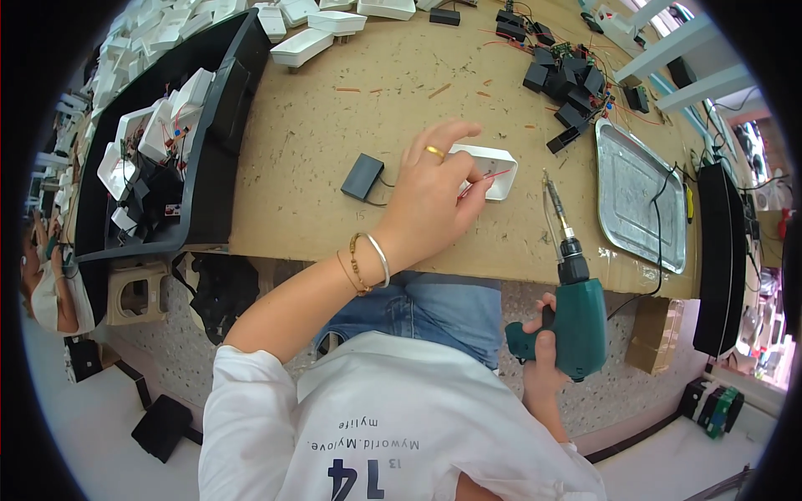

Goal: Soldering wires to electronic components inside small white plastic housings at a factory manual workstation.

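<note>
My left hand (434,188) reaches over a small white plastic housing (504,185) on the table. Its thumb and index finger are pinched on a thin red wire (498,174), whose end sticks out over the housing. Part of the housing is hidden behind the fingers. Just left of that hand lies a dark grey box (362,177) with black leads running under the hand. In my right hand (545,359) is a green pistol-shaped soldering gun (581,317), gripped by its handle. The metal tip points up and away, to the right of the housing and apart from it.
A black crate (219,159) at left holds white housings and wired parts. Black boxes with wires (572,83) are heaped at far right, near a metal tray (639,196) crossed by a cord. White housings (302,48) crowd the far left. Another person (63,288) is at the left rim.
</note>
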`<control>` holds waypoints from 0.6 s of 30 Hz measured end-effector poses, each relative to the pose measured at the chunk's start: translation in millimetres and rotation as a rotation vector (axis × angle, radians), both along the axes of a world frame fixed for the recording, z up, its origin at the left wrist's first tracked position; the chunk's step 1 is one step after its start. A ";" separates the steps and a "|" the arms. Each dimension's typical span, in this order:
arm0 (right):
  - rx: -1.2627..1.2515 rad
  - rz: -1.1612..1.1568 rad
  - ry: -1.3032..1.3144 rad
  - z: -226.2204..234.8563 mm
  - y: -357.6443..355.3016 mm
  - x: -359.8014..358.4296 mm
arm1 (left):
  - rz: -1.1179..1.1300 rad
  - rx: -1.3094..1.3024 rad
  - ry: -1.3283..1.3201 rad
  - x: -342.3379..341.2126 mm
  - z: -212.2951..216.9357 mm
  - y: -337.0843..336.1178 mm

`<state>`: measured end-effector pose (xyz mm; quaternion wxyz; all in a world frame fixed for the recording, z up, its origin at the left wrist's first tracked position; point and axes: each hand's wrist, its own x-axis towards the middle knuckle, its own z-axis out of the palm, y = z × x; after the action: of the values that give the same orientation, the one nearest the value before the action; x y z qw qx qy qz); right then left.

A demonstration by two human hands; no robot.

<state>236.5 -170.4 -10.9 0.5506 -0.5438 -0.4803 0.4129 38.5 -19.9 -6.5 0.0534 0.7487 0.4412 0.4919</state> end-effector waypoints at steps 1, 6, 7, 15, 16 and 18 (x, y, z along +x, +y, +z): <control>-0.020 0.032 0.006 0.4 -2.0 -0.6 | -0.027 -0.102 -0.030 1.5 -4.4 0.9; -0.083 0.076 -0.153 -20.2 -7.5 8.7 | -0.010 -0.185 0.035 2.8 -12.2 3.1; -0.046 0.084 -0.256 -25.1 -6.1 11.1 | 0.005 -0.164 0.080 3.4 -13.1 4.1; -0.120 0.067 -0.230 -21.5 1.9 5.8 | 0.011 -0.121 0.163 4.4 -12.8 6.2; -0.119 0.067 -0.235 -21.5 1.8 5.9 | 0.007 -0.123 0.155 4.4 -11.3 5.8; -0.108 0.073 -0.218 -22.6 1.4 6.4 | 0.001 -0.127 0.145 3.6 -11.1 5.6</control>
<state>242.8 -169.0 -33.5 0.4498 -0.5965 -0.5338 0.3961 42.0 -14.4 -17.7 0.0681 0.7772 0.4746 0.4075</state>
